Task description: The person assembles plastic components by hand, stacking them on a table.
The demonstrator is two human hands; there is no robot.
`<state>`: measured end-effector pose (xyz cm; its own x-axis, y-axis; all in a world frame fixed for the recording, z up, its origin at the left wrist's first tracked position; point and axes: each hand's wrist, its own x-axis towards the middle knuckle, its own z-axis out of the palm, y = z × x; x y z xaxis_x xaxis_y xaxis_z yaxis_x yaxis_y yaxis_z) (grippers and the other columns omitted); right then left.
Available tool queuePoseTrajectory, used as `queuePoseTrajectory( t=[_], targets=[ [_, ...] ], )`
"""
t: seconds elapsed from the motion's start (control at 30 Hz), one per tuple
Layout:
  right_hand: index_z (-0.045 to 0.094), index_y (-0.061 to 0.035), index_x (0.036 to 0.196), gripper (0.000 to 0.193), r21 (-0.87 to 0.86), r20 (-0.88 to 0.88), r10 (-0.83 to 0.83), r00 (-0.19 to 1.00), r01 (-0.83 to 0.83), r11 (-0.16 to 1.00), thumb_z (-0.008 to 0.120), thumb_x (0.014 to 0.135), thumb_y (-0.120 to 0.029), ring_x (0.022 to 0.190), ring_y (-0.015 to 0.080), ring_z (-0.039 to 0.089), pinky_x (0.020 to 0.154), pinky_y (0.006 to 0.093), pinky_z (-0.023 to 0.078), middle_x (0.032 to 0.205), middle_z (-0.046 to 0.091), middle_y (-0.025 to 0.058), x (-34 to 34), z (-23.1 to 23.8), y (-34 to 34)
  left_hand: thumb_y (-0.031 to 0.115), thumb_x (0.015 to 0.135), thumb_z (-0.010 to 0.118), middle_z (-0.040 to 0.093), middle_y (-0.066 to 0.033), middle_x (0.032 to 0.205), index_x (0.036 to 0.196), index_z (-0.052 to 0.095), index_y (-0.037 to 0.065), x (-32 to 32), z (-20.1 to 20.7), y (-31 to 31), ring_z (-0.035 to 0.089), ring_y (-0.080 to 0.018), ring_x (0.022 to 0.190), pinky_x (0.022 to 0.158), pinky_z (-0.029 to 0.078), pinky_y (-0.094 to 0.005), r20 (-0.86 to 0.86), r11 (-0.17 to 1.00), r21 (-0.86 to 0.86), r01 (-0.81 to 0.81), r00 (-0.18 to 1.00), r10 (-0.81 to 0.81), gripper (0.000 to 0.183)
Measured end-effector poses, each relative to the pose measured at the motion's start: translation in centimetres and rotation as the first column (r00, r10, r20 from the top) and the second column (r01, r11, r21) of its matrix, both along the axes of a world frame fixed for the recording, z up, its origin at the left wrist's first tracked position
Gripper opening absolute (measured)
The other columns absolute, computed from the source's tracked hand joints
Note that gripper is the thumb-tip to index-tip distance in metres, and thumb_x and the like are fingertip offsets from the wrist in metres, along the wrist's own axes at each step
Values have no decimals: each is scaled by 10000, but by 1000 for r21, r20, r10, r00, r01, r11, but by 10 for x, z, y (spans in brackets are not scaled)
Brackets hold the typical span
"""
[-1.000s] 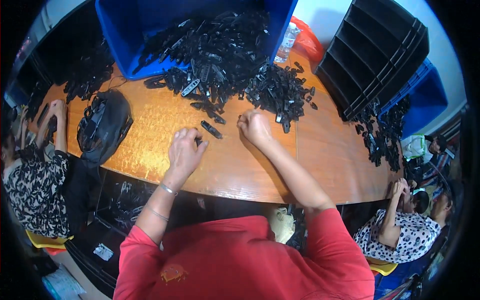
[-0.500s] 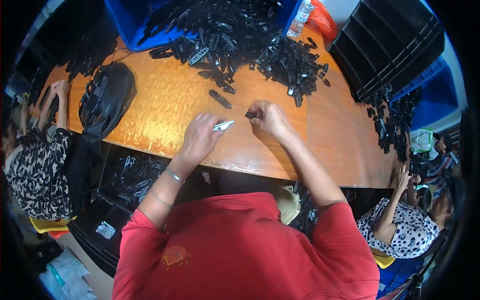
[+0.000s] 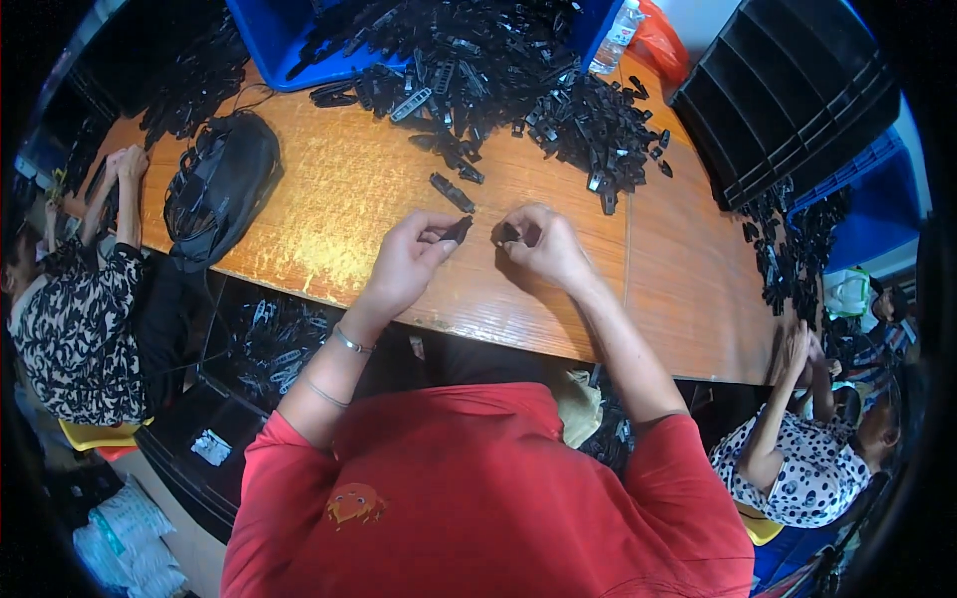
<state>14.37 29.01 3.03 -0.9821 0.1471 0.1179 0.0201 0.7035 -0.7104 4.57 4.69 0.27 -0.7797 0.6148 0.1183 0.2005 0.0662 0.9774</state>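
Observation:
Over the wooden table (image 3: 339,219), my left hand (image 3: 404,257) pinches a slim black plastic part (image 3: 458,231) between thumb and fingers, its tip pointing up and to the right. My right hand (image 3: 546,247) is closed on a smaller black plastic piece (image 3: 511,232), partly hidden by the fingers. A short gap separates the two pieces. Just beyond my left hand, a single black plastic part (image 3: 452,192) lies on the tabletop. Farther off spreads a large heap of similar black parts (image 3: 449,75), with a looser cluster (image 3: 598,145) at its right.
A blue bin (image 3: 261,50) lies at the back amid the heap. The black bag (image 3: 224,189) rests on the left. A water bottle (image 3: 618,35), orange-red plastic bag (image 3: 660,40) and stacked black trays (image 3: 788,95) stand back right. Other people sit at both sides.
The part in my left hand has turned; its bright face now looks dark and it points more upward. The view has shifted slightly. My right hand keeps its small piece.

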Motion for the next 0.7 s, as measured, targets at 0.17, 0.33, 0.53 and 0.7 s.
queuePoseTrajectory(
  t=[0.17,0.33,0.53,0.7],
  targets=[
    [750,-10,1146,239,-432,-28,-188,982,157,888,810,914,-9,850,56,630,757,252,537,991,731,13,5,-4,-44,-16,1051,730,703,-25,1079,1256,687,-9,2,-8,7,672,-80,959,863,582,-241,286,996,88,34,956,-58,210],
    [774,-11,1130,271,-370,-78,-217,973,174,913,917,910,-77,832,61,639,756,254,547,919,699,-23,0,-17,-61,-34,1039,736,701,-29,1105,1273,661,-5,-4,-19,6,675,-83,964,849,583,-228,227,996,24,81,970,-85,248],
    [816,-33,1167,282,-574,14,-230,973,196,795,915,903,-24,863,63,668,790,246,560,933,734,-18,18,-19,-42,-51,1020,750,700,-45,1138,1308,640,2,5,0,1,687,-88,1002,851,587,-240,311,951,306,47,939,-146,313],
    [837,-55,1111,255,-404,-217,-235,948,132,905,925,874,-20,916,129,731,800,301,590,1028,752,40,27,-38,-37,-58,965,777,724,-75,1104,1243,702,27,0,-23,-8,735,-163,997,850,608,-309,207,992,126,8,978,-34,301]
  ],
)
